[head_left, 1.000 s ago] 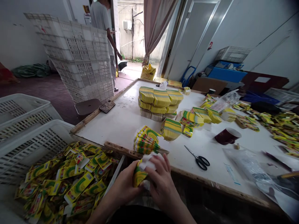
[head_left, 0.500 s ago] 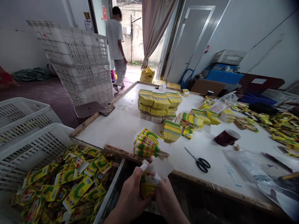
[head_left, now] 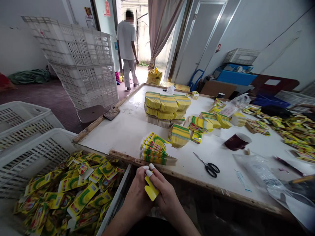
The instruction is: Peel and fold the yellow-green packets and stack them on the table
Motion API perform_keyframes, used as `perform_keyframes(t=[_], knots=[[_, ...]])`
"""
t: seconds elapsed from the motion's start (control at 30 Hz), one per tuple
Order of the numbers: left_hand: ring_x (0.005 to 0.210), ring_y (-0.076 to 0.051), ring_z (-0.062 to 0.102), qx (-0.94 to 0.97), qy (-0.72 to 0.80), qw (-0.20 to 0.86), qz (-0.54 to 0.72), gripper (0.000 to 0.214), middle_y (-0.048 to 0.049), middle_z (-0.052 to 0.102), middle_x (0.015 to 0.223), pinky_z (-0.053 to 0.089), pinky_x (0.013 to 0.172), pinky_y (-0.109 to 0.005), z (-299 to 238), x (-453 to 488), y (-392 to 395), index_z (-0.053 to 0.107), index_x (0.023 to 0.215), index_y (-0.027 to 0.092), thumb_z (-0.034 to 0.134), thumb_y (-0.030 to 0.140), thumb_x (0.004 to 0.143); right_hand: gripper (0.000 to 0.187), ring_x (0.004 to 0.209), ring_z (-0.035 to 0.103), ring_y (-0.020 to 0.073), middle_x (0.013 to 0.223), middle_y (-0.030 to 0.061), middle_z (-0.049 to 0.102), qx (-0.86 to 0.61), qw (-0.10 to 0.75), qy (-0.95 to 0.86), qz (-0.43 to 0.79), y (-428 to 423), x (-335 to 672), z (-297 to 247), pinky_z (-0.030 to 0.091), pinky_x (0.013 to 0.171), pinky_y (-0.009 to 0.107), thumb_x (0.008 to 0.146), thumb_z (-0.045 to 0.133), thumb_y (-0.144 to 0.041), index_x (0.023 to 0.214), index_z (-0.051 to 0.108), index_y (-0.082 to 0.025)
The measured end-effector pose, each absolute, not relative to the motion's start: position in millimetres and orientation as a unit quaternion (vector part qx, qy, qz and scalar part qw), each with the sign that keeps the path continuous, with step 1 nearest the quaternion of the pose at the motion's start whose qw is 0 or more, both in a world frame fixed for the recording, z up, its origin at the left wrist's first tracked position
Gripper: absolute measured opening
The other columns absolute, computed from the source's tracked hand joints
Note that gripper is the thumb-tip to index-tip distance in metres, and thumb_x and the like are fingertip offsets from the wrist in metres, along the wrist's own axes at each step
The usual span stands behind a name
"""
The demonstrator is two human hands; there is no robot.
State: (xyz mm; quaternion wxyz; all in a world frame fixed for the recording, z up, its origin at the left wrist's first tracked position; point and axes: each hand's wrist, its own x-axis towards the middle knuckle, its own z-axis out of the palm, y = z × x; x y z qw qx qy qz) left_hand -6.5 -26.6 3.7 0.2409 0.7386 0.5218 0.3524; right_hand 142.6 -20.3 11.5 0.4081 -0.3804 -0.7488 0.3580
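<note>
Both hands meet just in front of the table's near edge, with white coverings on some fingertips. Between them is a small yellow carton, partly hidden by the fingers. My left hand is closed on its left side, and my right hand is closed on its right side. Just beyond the hands, a fanned stack of printed yellow-green cartons lies at the table edge. To the left, a white crate holds many yellow cartons.
On the white table stand piled carton bundles, black scissors, a dark mug and a phone. Stacked white crates rise at the left. A person is at the doorway.
The carton's white flap no longer shows; its yellow side now faces up between my hands. The person at the back has moved right, towards the doorway. The view has shifted slightly.
</note>
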Motion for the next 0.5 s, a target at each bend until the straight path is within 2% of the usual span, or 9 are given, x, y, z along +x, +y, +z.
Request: perform_keyframes(t=[0.07,0.17,0.2,0.27,0.37,0.5], knots=[[0.112,-0.03,0.057,0.723,0.546,0.236,0.35,0.062,-0.0162,0.054,0.119,0.049,0.093,-0.047,6.7,-13.2,-25.3,0.035,0.125,0.018,0.058,0.012,0.068,0.058,0.139,0.036,0.0237,0.151,0.0081,0.039,-0.394,0.42,-0.75,0.325,-14.8,146.2,9.9,0.037,0.111,0.043,0.09,0.043,-0.01,0.144,0.04,-0.029],[0.105,-0.027,0.06,0.726,0.545,0.267,0.325,0.051,-0.0099,0.06,0.111,0.05,0.091,-0.045,17.1,-26.6,-23.0,0.044,0.117,0.021,0.061,0.016,0.07,0.065,0.143,0.026,0.0264,0.156,0.0131,0.028,-0.393,0.366,-0.787,0.304,-10.3,151.5,11.4,0.036,0.111,0.045,0.089,0.048,-0.012,0.15,0.03,-0.023],[0.104,-0.026,0.06,0.73,0.539,0.274,0.318,0.048,-0.0092,0.061,0.111,0.051,0.09,-0.044,20.7,-30.8,-22.2,0.045,0.117,0.021,0.063,0.021,0.073,0.064,0.143,0.027,0.0272,0.157,0.0148,0.025,-0.389,0.34,-0.799,0.307,-9.8,153.2,13.4,0.037,0.11,0.044,0.089,0.049,-0.013,0.149,0.031,-0.021],[0.105,-0.025,0.061,0.742,0.527,0.281,0.306,0.048,-0.0086,0.063,0.113,0.051,0.09,-0.041,26.0,-37.3,-21.0,0.046,0.119,0.021,0.066,0.03,0.076,0.052,0.14,0.034,0.028,0.157,0.0169,0.025,-0.391,0.305,-0.809,0.315,-9.2,157.1,20.1,0.041,0.108,0.042,0.09,0.049,-0.016,0.142,0.045,-0.02],[0.104,-0.023,0.064,0.743,0.523,0.292,0.297,0.05,-0.0068,0.066,0.114,0.051,0.09,-0.037,29.1,-41.2,-20.7,0.048,0.119,0.023,0.069,0.036,0.075,0.028,0.134,0.045,0.0265,0.151,0.015,0.037,-0.381,0.277,-0.813,0.344,-7.0,165.1,35.1,0.042,0.106,0.038,0.09,0.054,-0.023,0.115,0.066,-0.022],[0.102,-0.022,0.065,0.749,0.516,0.29,0.297,0.05,-0.005,0.067,0.113,0.052,0.088,-0.033,31.9,-35.6,-21.4,0.05,0.117,0.024,0.07,0.032,0.072,0.019,0.122,0.056,0.0266,0.135,0.0121,0.055,-0.389,0.29,-0.787,0.382,-6.2,167.3,45.6,0.045,0.101,0.038,0.078,0.068,-0.02,0.097,0.069,-0.022]])
